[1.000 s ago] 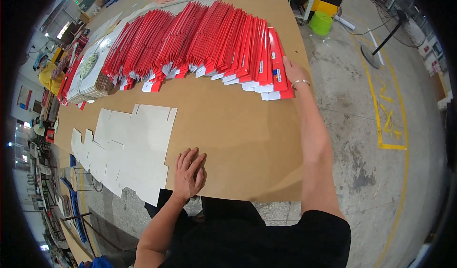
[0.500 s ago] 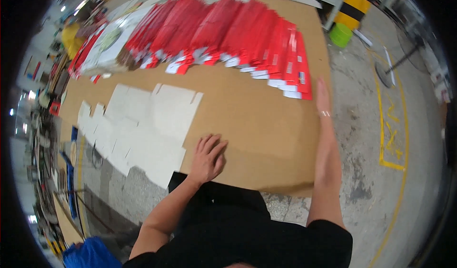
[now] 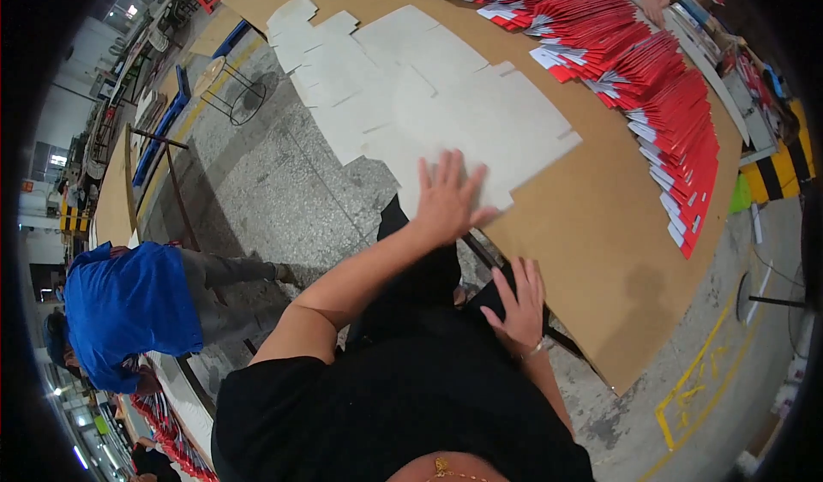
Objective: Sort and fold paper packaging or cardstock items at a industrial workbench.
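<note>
Left hand: one, palm down, fingers spread wide, nothing gripped; lies over the near margin of the white card sheet; whether it presses or only skims, cannot tell.

Right hand: one, open, fingers extended, thumb apart, empty; at the near edge of the brown tabletop, behind and to the right of the left hand; contact with the edge, cannot tell.

White card sheet: flat, slotted and notched; begins beneath the left hand and reaches forward and leftward from it. Long axis slants from the broad end by the left hand to the stepped end, ahead and left. Left hand nearer; right hand apart from it.

Red folded pieces: long, fanned row, forward and right of both hands, well apart from each.
</note>
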Tool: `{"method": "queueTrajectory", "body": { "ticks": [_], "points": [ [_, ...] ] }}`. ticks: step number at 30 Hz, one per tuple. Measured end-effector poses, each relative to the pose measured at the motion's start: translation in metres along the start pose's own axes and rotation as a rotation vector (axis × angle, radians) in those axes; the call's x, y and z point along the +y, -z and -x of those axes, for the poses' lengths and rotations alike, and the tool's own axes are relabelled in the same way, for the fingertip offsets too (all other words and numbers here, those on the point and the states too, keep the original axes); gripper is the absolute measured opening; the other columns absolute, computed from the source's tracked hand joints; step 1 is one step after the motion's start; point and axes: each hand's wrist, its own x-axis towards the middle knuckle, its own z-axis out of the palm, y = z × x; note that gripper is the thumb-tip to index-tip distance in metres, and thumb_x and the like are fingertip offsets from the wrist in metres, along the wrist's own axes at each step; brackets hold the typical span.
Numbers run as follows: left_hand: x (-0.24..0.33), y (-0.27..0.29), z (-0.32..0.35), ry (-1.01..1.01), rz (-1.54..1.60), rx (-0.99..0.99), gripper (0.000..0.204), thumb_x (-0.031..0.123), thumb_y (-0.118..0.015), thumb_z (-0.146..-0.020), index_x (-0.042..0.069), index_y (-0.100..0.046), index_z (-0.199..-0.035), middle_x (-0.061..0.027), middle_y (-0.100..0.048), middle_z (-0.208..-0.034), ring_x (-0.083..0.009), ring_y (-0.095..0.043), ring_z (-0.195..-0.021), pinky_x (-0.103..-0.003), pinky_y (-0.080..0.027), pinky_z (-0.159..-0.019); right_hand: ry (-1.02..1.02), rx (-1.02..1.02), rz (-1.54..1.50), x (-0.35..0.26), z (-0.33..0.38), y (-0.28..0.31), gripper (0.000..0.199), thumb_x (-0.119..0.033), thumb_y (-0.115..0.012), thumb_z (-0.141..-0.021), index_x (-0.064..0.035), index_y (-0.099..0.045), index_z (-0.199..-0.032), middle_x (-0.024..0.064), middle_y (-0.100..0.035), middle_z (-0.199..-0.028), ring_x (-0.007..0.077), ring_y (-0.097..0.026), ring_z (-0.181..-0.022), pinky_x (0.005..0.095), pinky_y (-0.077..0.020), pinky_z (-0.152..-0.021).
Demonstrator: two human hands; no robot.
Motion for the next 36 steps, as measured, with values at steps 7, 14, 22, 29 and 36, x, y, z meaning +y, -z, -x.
{"method": "queueTrajectory", "body": {
  "ticks": [7,14,22,29,36],
  "points": [
    [0.015,0.037,0.01,-0.41,0.407,-0.356,0.09,0.067,-0.062,-0.079,0.026,-0.03,-0.153,-0.0163,-0.032,-0.155,-0.0398,-0.025,-0.145,-0.069,-0.015,-0.112,-0.043,0.076,0.172,0.037,0.018,-0.005,0.044,-0.011,-0.067,-0.079,-0.0078,-0.064,-0.123,0.0177,-0.054,-0.134,0.0408,-0.046,-0.131,0.0569,-0.0275,-0.112],
    [0.034,-0.011,0.031,-0.818,0.368,-0.308,0.079,0.022,-0.08,-0.067,0.02,-0.049,-0.14,-0.0111,-0.04,-0.148,-0.0309,-0.039,-0.137,-0.05,-0.033,-0.111,-0.37,0.279,0.252,0.046,0.125,0.057,0.026,-0.014,-0.068,-0.083,-0.0063,-0.07,-0.108,0.0112,-0.066,-0.124,0.0334,-0.056,-0.123,0.0514,-0.0263,-0.114],
    [0.1,-0.032,0.019,-0.308,0.816,-0.318,0.038,0.032,-0.072,-0.078,0.011,-0.062,-0.108,-0.0068,-0.061,-0.109,-0.028,-0.058,-0.105,-0.042,-0.049,-0.081,-1.091,0.599,0.097,0.065,0.107,0.065,0.055,-0.026,-0.076,-0.081,-0.0026,-0.056,-0.127,0.0148,-0.064,-0.099,0.0254,-0.06,-0.092,0.0384,-0.0475,-0.084],
    [0.098,0.004,0.027,-0.965,0.294,-0.234,0.047,0.028,-0.068,-0.083,0.014,-0.055,-0.126,-0.0052,-0.048,-0.139,-0.03,-0.044,-0.127,-0.051,-0.043,-0.094,-0.224,0.291,0.166,0.049,0.04,0.037,0.024,-0.011,-0.067,-0.082,-0.0052,-0.067,-0.105,0.0128,-0.063,-0.095,0.0342,-0.056,-0.089,0.0476,-0.0411,-0.085],
    [0.074,-0.023,-0.034,-0.777,0.504,-0.587,0.06,0.021,-0.072,-0.077,0.022,-0.051,-0.133,-0.0079,-0.051,-0.134,-0.0344,-0.048,-0.122,-0.052,-0.043,-0.096,-0.179,0.338,0.143,0.05,0.041,0.031,0.018,-0.009,-0.067,-0.082,-0.0063,-0.069,-0.099,0.0091,-0.061,-0.088,0.0313,-0.054,-0.085,0.0448,-0.0416,-0.081]
  ]
}}
